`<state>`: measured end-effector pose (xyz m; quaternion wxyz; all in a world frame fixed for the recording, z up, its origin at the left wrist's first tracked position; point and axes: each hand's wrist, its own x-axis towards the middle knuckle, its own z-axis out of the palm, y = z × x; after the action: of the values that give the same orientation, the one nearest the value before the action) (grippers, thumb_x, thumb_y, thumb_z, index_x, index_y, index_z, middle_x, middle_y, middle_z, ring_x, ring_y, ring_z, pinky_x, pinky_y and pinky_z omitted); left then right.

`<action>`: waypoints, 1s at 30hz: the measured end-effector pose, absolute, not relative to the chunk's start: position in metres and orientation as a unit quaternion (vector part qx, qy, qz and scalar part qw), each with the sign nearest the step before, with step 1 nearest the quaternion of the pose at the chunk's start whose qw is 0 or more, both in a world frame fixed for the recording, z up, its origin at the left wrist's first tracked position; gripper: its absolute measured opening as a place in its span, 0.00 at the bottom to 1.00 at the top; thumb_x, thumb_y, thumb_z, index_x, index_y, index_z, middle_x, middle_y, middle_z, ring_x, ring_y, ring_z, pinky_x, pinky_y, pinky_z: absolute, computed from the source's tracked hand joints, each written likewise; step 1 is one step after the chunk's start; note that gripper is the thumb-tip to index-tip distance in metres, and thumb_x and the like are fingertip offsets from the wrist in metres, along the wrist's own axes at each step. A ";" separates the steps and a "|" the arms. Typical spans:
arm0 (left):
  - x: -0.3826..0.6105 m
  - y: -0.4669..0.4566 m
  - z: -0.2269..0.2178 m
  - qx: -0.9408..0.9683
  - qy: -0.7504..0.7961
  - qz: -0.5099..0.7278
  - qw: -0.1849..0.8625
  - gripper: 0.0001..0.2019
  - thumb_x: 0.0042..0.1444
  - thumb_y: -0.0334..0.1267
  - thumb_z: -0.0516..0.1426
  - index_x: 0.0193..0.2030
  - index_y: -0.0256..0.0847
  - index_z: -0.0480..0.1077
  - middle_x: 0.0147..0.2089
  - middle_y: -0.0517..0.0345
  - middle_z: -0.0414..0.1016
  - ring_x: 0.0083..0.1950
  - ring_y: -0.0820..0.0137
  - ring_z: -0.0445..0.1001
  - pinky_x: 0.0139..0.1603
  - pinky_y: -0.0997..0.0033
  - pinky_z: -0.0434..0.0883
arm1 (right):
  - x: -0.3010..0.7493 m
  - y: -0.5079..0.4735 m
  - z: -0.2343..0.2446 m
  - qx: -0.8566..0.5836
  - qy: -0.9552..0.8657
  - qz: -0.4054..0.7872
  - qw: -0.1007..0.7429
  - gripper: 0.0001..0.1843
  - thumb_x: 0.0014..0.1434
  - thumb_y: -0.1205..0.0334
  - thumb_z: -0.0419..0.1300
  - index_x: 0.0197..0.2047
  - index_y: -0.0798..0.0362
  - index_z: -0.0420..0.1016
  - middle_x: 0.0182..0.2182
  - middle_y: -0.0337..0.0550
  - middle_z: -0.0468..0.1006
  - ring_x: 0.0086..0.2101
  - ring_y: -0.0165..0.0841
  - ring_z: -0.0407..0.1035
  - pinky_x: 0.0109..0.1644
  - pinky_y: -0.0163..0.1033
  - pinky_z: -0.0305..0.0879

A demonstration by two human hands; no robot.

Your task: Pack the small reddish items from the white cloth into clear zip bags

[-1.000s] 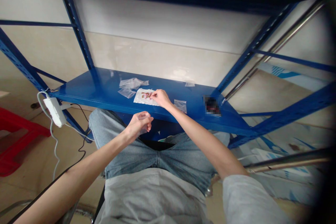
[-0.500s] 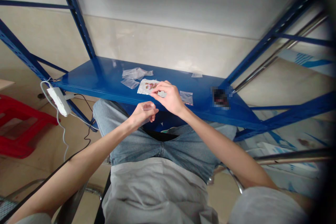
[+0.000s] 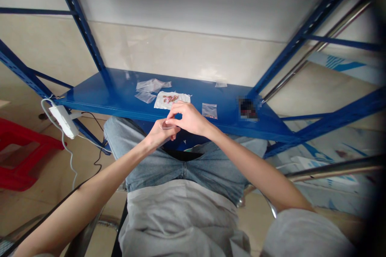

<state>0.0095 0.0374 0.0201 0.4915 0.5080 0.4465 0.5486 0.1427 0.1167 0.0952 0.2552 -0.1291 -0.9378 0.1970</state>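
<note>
My left hand (image 3: 159,135) is curled in front of the shelf, holding a small clear plastic bag (image 3: 167,126) between thumb and fingers. My right hand (image 3: 188,119) is directly beside it, its thumb and forefinger pinched together at the bag's upper edge. Whether those fingertips hold anything is too small to see. Behind both hands, a white packet (image 3: 171,99) with small red and brown beads lies on the blue steel shelf (image 3: 120,108). A small clear zip bag (image 3: 209,110) with a few specks lies to its right.
Crumpled clear plastic (image 3: 151,85) and a smaller clear bag (image 3: 145,97) lie at the shelf's left, and a scrap (image 3: 221,84) lies at the back. A blurred dark object (image 3: 248,109) sits to the right. A white power strip (image 3: 62,121) hangs at the left upright, above a red stool (image 3: 18,156).
My right hand has left the white packet and moved down and left to my left hand, with its fingers pinched at the clear bag. My left hand has stayed nearly still.
</note>
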 end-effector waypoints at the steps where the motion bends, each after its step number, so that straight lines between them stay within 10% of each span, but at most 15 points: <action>1: 0.009 0.037 0.020 0.507 0.447 0.550 0.491 0.13 0.51 0.41 0.64 0.24 0.36 0.67 0.21 0.59 0.71 0.22 0.75 0.68 0.27 0.74 0.66 | 0.142 0.117 0.095 -0.126 -0.939 0.196 0.253 0.06 0.58 0.65 0.67 0.29 0.54 0.79 0.29 0.40 0.76 0.35 0.33 0.68 0.45 0.40 0.61; 14: 0.010 0.037 0.022 0.509 0.458 0.542 0.488 0.14 0.50 0.41 0.65 0.24 0.37 0.66 0.20 0.59 0.70 0.21 0.76 0.67 0.26 0.74 0.65 | 0.140 0.119 0.093 -0.116 -0.948 0.190 0.227 0.07 0.58 0.70 0.64 0.28 0.54 0.79 0.28 0.40 0.75 0.34 0.33 0.67 0.44 0.39 0.60; 22: 0.013 0.037 0.020 0.477 0.410 0.557 0.542 0.15 0.52 0.43 0.65 0.31 0.39 0.64 0.22 0.63 0.70 0.21 0.76 0.66 0.26 0.75 0.64 | 0.158 0.190 0.069 -0.275 -0.855 0.155 0.411 0.11 0.65 0.64 0.57 0.37 0.56 0.81 0.33 0.44 0.81 0.32 0.33 0.71 0.39 0.36 0.62; 30: 0.017 0.036 0.022 0.454 0.407 0.547 0.573 0.15 0.53 0.45 0.64 0.31 0.40 0.64 0.22 0.63 0.68 0.22 0.76 0.66 0.25 0.76 0.64 | 0.141 0.235 0.040 -0.328 -0.892 0.083 0.299 0.08 0.59 0.66 0.62 0.34 0.54 0.84 0.33 0.46 0.82 0.34 0.35 0.72 0.41 0.36 0.62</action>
<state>0.0172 0.0364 0.0216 0.5729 0.4542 0.4075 0.5472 0.1412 0.2347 0.0401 0.2993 -0.3283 -0.8920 0.0830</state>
